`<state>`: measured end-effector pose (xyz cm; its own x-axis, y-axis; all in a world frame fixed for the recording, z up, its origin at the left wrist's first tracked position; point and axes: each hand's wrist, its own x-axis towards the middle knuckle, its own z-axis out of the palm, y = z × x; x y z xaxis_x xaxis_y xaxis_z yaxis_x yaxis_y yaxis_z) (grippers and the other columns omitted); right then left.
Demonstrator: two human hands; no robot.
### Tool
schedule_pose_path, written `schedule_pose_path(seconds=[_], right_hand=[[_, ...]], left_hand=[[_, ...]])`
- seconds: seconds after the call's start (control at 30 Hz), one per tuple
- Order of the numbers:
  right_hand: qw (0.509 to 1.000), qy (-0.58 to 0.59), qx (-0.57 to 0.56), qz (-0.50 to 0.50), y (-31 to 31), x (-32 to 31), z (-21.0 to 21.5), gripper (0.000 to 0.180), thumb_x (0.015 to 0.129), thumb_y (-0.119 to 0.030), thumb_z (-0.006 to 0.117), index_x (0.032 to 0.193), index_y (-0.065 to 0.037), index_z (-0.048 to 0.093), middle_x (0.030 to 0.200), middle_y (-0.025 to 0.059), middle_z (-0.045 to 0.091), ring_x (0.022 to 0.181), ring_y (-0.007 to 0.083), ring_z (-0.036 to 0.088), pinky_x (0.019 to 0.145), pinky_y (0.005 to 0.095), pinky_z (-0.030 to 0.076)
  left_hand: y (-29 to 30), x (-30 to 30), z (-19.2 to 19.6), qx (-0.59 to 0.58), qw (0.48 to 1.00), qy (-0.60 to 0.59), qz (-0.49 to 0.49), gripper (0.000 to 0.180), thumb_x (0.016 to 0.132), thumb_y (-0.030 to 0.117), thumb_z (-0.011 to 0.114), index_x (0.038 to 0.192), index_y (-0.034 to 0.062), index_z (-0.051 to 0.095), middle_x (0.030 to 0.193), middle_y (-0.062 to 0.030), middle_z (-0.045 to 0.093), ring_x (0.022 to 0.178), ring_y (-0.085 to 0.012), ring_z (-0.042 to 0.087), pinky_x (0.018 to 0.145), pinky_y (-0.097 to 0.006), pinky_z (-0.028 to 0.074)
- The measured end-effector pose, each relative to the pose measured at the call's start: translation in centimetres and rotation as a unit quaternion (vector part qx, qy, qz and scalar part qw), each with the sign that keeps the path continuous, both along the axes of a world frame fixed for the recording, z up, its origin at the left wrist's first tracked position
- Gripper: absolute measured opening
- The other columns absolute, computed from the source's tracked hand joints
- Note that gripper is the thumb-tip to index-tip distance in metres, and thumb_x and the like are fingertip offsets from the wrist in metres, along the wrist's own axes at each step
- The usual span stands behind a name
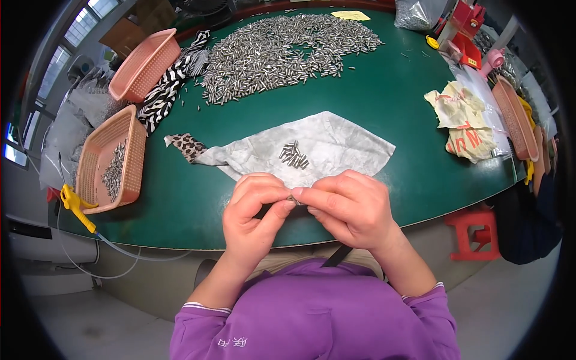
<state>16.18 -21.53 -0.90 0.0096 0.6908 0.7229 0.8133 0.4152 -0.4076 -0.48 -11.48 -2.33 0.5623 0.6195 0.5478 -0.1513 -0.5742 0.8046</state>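
Observation:
My left hand [255, 213] and my right hand [351, 207] meet fingertip to fingertip over the near edge of the green table [390, 120]. Between the fingertips sits a small metal pin [293, 198], mostly hidden by my fingers. Just beyond my hands a grey-white cloth [336, 144] lies on the table with a small cluster of metal pins [293, 155] on it. A large heap of the same metal pins [282, 51] covers the far middle of the table.
A pink basket [99, 150] holding some pins sits at the left edge, another pink basket [144, 63] behind it. A zebra-striped cloth [171, 84] lies beside them. Crumpled rags [465, 120], a third basket [516, 117] and a red tool [465, 27] stand at right. A yellow air gun [75, 204] hangs at left.

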Motion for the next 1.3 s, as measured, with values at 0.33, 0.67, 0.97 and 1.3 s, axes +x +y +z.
schedule_pose_path(seconds=[0.33, 0.67, 0.97, 1.3], right_hand=[[0.999, -0.025, -0.003, -0.034, 0.04, -0.32, 0.04, 0.031, 0.071, -0.007, 0.074, 0.101, -0.014, 0.073, 0.080, -0.0002, 0.066, 0.061, 0.0167, 0.058, 0.052, 0.0288, 0.044], [0.999, 0.009, 0.011, -0.040, 0.01, -0.18, 0.24, 0.030, 0.071, -0.007, 0.074, 0.101, -0.012, 0.073, 0.079, 0.0005, 0.065, 0.063, 0.0170, 0.059, 0.053, 0.0286, 0.045], [1.000, 0.005, 0.004, -0.016, 0.00, -0.19, -0.04, 0.029, 0.071, -0.008, 0.074, 0.100, -0.012, 0.073, 0.079, 0.0008, 0.066, 0.060, 0.0169, 0.058, 0.052, 0.0284, 0.045], [0.997, -0.028, 0.026, -0.068, 0.17, -0.27, 0.05, 0.033, 0.070, -0.009, 0.074, 0.103, -0.014, 0.073, 0.081, -0.0007, 0.064, 0.063, 0.0166, 0.058, 0.054, 0.0290, 0.045]], left_hand=[[0.12, 0.05, 0.59, 0.017, 0.999, 0.032, 0.009, 0.012, 0.077, 0.001, 0.074, 0.085, 0.0031, 0.065, 0.085, -0.0061, 0.064, 0.087, -0.0229, 0.059, 0.079, -0.033, 0.047], [0.24, -0.02, 0.23, -0.004, 1.000, 0.022, 0.012, 0.011, 0.078, 0.002, 0.074, 0.085, 0.0035, 0.065, 0.085, -0.0051, 0.065, 0.088, -0.0224, 0.060, 0.081, -0.033, 0.046], [0.18, 0.06, 0.35, 0.025, 0.999, 0.022, 0.014, 0.013, 0.077, 0.003, 0.075, 0.086, 0.0038, 0.065, 0.085, -0.0051, 0.064, 0.088, -0.0223, 0.059, 0.079, -0.033, 0.047], [0.40, 0.12, 0.38, 0.017, 0.999, 0.046, -0.017, 0.012, 0.076, 0.003, 0.075, 0.083, 0.0040, 0.065, 0.086, -0.0051, 0.064, 0.093, -0.0237, 0.058, 0.084, -0.034, 0.046]])
